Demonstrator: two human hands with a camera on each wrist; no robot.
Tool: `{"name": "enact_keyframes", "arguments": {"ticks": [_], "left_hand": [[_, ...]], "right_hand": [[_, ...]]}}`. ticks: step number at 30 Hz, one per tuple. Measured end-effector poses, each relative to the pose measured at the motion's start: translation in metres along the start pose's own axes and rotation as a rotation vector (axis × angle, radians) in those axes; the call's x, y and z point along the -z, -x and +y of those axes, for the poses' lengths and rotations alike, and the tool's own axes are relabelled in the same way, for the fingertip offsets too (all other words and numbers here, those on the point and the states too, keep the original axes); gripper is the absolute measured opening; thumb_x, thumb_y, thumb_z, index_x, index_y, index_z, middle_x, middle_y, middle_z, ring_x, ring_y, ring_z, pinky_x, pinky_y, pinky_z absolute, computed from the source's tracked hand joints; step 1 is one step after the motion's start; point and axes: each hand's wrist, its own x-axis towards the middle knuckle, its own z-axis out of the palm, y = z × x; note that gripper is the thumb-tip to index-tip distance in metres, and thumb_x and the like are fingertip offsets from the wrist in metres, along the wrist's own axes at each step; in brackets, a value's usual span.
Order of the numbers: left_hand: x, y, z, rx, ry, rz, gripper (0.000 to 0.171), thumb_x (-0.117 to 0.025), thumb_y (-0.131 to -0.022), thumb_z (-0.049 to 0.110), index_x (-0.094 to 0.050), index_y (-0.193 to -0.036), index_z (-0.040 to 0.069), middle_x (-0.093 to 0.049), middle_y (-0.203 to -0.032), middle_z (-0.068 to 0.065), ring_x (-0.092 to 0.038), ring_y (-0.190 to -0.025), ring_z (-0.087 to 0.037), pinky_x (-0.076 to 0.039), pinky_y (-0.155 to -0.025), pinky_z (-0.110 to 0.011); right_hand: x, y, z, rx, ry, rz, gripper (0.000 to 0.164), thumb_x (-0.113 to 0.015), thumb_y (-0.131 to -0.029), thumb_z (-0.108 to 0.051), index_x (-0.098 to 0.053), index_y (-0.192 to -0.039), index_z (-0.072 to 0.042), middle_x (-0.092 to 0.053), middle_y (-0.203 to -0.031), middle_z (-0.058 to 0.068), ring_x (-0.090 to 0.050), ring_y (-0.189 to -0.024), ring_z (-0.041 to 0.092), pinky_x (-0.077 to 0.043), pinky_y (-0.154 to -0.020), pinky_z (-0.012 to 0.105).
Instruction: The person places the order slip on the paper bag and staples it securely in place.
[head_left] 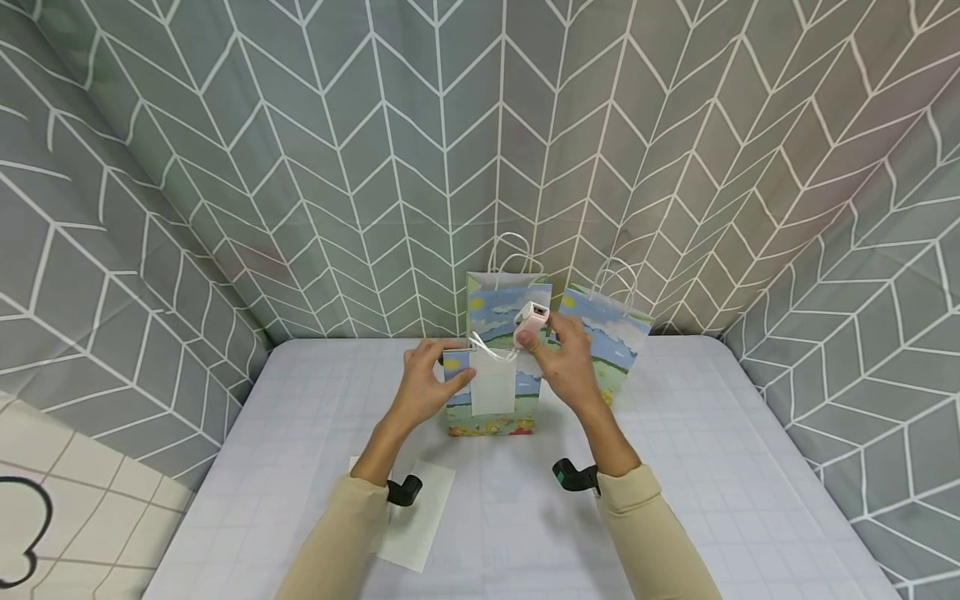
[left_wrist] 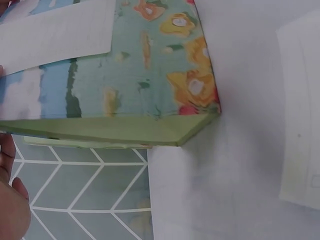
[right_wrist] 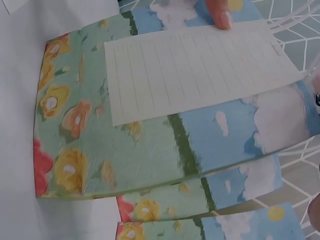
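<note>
A paper gift bag printed with sky, grass and flowers stands upright in front of me. Over its front lies a lined white paper sheet, its top near the white cord handle. My left hand pinches the bag's top left edge, thumb in front touching the sheet's edge and fingers behind. Raised at the bag's upper right, my right hand holds a small white and pink device with a dark slot between thumb and fingers. Its exact kind is unclear.
Behind stand two matching gift bags, one in the middle and one leaning at the right. More white paper lies on the white table under my left forearm. A patterned curtain hangs at the table's back edge.
</note>
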Motion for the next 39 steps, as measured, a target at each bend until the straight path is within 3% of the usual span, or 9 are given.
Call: {"name": "enact_keyframes", "arguments": {"ticks": [4,10,16,21,24,28,31,34,39], "left_hand": [[-0.001,0.002,-0.004,0.033,-0.025,-0.032,0.048,-0.081,-0.087,0.031,-0.066,-0.128,0.010,-0.053,-0.097,-0.005,-0.045,-0.089,-0.027,-0.022,-0.089,-0.046],[-0.001,0.006,-0.008,0.039,-0.048,-0.052,0.039,-0.082,-0.084,0.033,-0.067,-0.112,0.009,-0.054,-0.098,-0.005,-0.045,-0.091,-0.028,-0.023,-0.088,-0.046],[-0.001,0.009,-0.011,0.049,-0.088,-0.045,0.038,-0.084,-0.083,0.033,-0.057,-0.093,0.007,-0.051,-0.095,-0.015,-0.039,-0.087,-0.024,-0.024,-0.086,-0.047],[0.001,0.011,-0.015,0.044,-0.109,-0.043,0.038,-0.083,-0.083,0.033,-0.052,-0.087,0.011,-0.050,-0.094,-0.012,-0.041,-0.086,-0.024,-0.023,-0.087,-0.046],[0.003,0.012,-0.016,0.033,-0.125,-0.033,0.039,-0.084,-0.083,0.032,-0.050,-0.083,0.012,-0.050,-0.092,-0.009,-0.042,-0.085,-0.023,-0.023,-0.087,-0.046],[0.007,0.012,-0.018,0.016,-0.132,-0.023,0.042,-0.084,-0.082,0.032,-0.047,-0.080,0.013,-0.048,-0.088,-0.005,-0.042,-0.085,-0.021,-0.022,-0.086,-0.046],[0.009,0.013,-0.020,0.013,-0.138,-0.020,0.044,-0.084,-0.082,0.032,-0.044,-0.079,0.014,-0.048,-0.086,-0.003,-0.041,-0.087,-0.021,-0.021,-0.085,-0.046],[0.010,0.014,-0.022,0.013,-0.148,-0.024,0.045,-0.084,-0.082,0.032,-0.044,-0.080,0.014,-0.048,-0.084,-0.002,-0.042,-0.087,-0.021,-0.021,-0.085,-0.045],[0.012,0.017,-0.025,0.016,-0.173,-0.037,0.040,-0.084,-0.082,0.034,-0.051,-0.087,0.013,-0.052,-0.086,-0.002,-0.045,-0.088,-0.023,-0.023,-0.086,-0.046]], "right_hand": [[0.004,0.002,0.004,-0.031,0.010,0.020,0.025,-0.074,-0.092,-0.032,-0.071,-0.108,-0.013,-0.065,-0.101,0.006,-0.039,-0.090,0.025,-0.020,-0.084,0.046],[0.012,0.007,0.010,-0.070,-0.015,0.040,0.019,-0.075,-0.092,-0.022,-0.069,-0.106,-0.011,-0.040,-0.081,0.012,-0.030,-0.084,0.039,-0.017,-0.076,0.042],[0.023,0.013,0.018,-0.122,-0.039,0.047,0.022,-0.073,-0.094,-0.023,-0.068,-0.111,-0.008,-0.035,-0.083,0.023,-0.027,-0.080,0.029,-0.021,-0.073,0.041],[0.033,0.018,0.027,-0.171,-0.001,0.061,0.024,-0.071,-0.095,-0.028,-0.065,-0.109,-0.010,-0.029,-0.086,0.018,-0.024,-0.081,0.023,-0.021,-0.071,0.041],[0.037,0.022,0.032,-0.187,0.001,0.054,0.027,-0.072,-0.095,-0.028,-0.066,-0.113,-0.010,-0.037,-0.087,0.017,-0.028,-0.082,0.024,-0.023,-0.073,0.042],[0.037,0.028,0.040,-0.211,-0.007,0.027,0.034,-0.072,-0.095,-0.029,-0.065,-0.120,-0.008,-0.061,-0.102,0.014,-0.048,-0.096,0.025,-0.036,-0.096,0.048],[0.037,0.034,0.045,-0.247,-0.010,-0.022,0.045,-0.072,-0.095,-0.034,-0.060,-0.130,-0.008,-0.065,-0.118,0.012,-0.058,-0.112,0.029,-0.035,-0.107,0.057],[0.037,0.040,0.049,-0.293,-0.024,-0.071,0.058,-0.071,-0.095,-0.038,-0.051,-0.141,-0.008,-0.066,-0.123,0.014,-0.060,-0.120,0.032,-0.041,-0.103,0.058],[0.037,0.049,0.053,-0.370,-0.013,-0.141,0.067,-0.068,-0.095,-0.045,-0.041,-0.149,-0.016,-0.069,-0.121,0.016,-0.062,-0.117,0.033,-0.043,-0.098,0.054]]}}
